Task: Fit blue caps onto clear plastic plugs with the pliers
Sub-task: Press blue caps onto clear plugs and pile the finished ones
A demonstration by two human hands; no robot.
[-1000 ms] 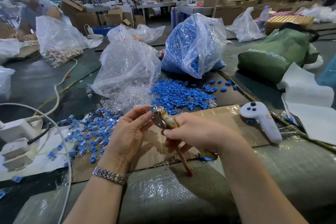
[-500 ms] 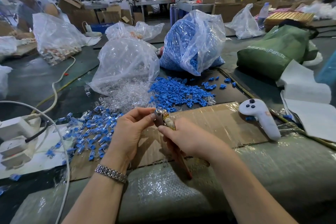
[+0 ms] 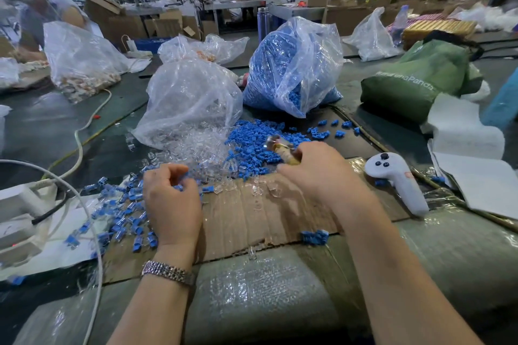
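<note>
Right hand grips blurred, yellowish pliers over blue caps.

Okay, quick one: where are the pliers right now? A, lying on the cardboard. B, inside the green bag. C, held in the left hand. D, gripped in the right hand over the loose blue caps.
D: the right hand grips the pliers, whose head pokes out above the blue caps; the left hand is over the finished pieces.

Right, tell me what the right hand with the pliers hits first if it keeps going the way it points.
Most likely the loose blue caps just beyond the pliers in the right hand; behind them sits the bag of blue caps. Height above the pile is unclear.
</note>
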